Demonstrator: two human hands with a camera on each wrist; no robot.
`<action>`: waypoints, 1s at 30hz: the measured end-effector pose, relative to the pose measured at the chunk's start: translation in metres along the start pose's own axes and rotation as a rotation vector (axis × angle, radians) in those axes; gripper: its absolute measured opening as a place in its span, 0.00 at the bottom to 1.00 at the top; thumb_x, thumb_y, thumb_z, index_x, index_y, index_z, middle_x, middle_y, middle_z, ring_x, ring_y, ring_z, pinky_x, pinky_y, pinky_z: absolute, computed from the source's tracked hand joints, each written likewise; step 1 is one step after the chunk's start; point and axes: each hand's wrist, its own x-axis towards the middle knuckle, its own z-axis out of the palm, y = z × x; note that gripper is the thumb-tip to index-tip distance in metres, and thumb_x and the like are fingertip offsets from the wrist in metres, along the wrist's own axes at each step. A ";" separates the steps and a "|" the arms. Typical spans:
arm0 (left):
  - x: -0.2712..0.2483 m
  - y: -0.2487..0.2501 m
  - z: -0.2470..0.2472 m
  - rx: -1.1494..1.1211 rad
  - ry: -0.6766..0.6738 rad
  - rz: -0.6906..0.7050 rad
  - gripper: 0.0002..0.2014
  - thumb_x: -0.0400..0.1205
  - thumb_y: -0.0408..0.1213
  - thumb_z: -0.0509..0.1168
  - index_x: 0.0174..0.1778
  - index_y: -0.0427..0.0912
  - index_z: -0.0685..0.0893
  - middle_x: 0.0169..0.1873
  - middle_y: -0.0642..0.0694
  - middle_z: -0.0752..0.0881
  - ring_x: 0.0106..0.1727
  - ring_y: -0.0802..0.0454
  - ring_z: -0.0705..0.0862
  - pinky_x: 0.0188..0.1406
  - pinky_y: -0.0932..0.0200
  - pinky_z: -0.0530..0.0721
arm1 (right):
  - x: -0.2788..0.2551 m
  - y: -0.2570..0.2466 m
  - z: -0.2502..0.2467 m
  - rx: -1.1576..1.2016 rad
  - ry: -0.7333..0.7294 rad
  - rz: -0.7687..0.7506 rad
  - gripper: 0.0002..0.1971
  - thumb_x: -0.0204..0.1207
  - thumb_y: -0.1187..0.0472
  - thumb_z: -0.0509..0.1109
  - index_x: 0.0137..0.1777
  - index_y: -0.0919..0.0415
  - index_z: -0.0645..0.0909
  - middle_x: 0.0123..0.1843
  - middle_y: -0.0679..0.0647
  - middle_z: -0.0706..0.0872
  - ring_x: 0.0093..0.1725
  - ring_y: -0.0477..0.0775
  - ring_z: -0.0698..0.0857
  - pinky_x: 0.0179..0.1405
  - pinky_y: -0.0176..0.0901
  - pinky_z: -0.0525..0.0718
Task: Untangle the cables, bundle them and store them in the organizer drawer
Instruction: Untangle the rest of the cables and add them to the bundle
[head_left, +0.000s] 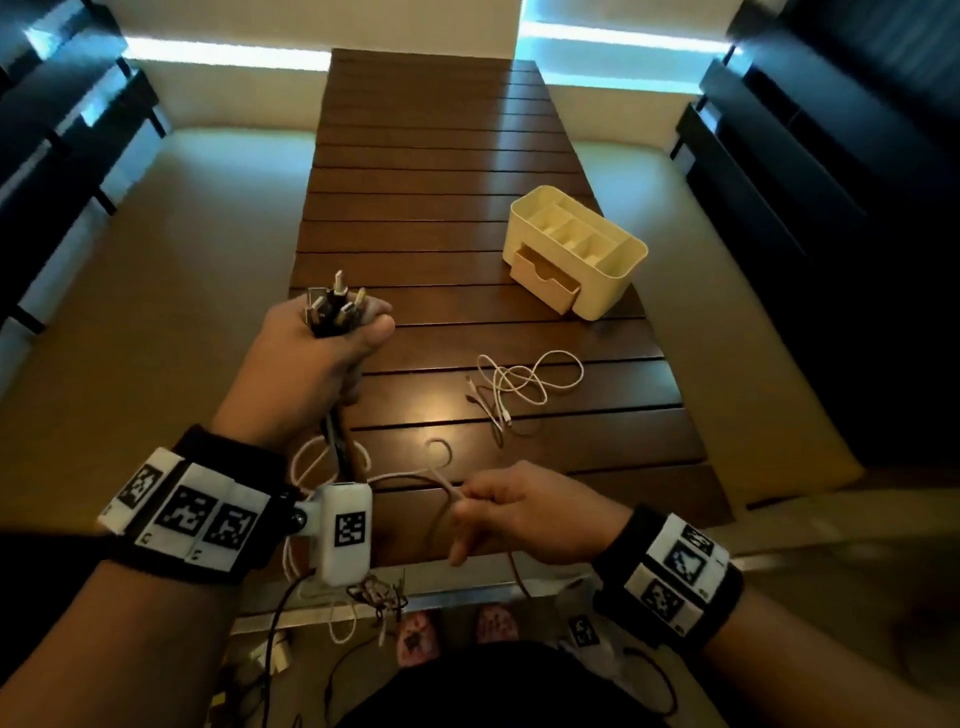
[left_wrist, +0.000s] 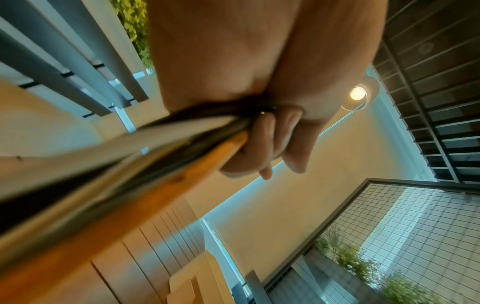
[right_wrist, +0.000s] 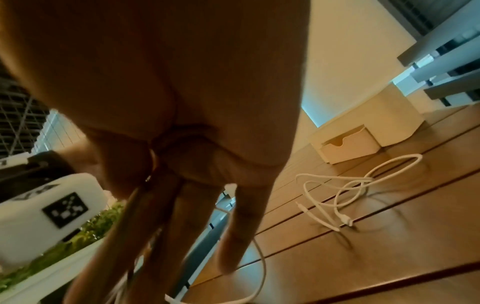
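Cable bundle (head_left: 332, 312): several cables, dark and light, gathered with plug ends upward, gripped in left hand (head_left: 317, 364) above the near left part of the slatted wooden table (head_left: 415, 156). Fist closed round the bundle; plugs projecting above the knuckles, tails hanging below the wrist toward the floor. Confirmed in left wrist view: fingers (left_wrist: 262, 148) curled round the strands.

Light strand (head_left: 410, 475): one white cable from the hanging tails, pinched in right hand (head_left: 524, 512) near the table's front edge. Thumb and forefinger closed on the strand; remaining fingers (right_wrist: 244, 222) extended downward in right wrist view, holding nothing.

Loose white cable (head_left: 519, 384): lying alone in open loops on the table, between the hands and the organizer, touching neither.

Organizer (head_left: 613, 275): cream plastic, divided top compartments, at the far right of the table. Drawer (head_left: 545, 283) pulled partly out, facing the hands; contents not discernible.

More cables visible on the floor below the front edge, some tangled (head_left: 376, 595).

Step in hand, by judgement: untangling, drawing a single strand free of the hanging tails with plug ends aligned. Bundling and storage not yet done.

Next move calls for: steady left grip; strand drawn clear without tightening any knot; then coil small enough to fit the drawer opening. Risk: tails snagging on the floor tangle.
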 end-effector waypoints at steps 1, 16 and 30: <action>0.003 -0.002 0.004 -0.018 -0.019 -0.005 0.07 0.83 0.33 0.69 0.54 0.36 0.86 0.25 0.49 0.71 0.22 0.54 0.67 0.21 0.59 0.70 | -0.004 -0.001 0.001 -0.113 -0.041 0.046 0.11 0.88 0.49 0.60 0.52 0.48 0.83 0.51 0.49 0.92 0.54 0.44 0.88 0.63 0.49 0.82; -0.006 0.000 0.075 -0.386 -0.249 -0.071 0.12 0.80 0.39 0.71 0.53 0.39 0.78 0.28 0.51 0.70 0.23 0.58 0.67 0.23 0.63 0.70 | 0.011 -0.015 -0.017 0.185 0.088 -0.015 0.25 0.73 0.58 0.80 0.67 0.40 0.77 0.70 0.47 0.83 0.71 0.52 0.79 0.76 0.60 0.75; -0.027 -0.016 0.054 -0.190 -0.077 -0.154 0.10 0.83 0.41 0.68 0.55 0.40 0.81 0.30 0.49 0.81 0.35 0.51 0.86 0.45 0.47 0.86 | 0.019 -0.035 -0.007 -0.148 -0.162 0.040 0.10 0.88 0.56 0.61 0.56 0.62 0.81 0.43 0.48 0.91 0.38 0.40 0.89 0.52 0.48 0.88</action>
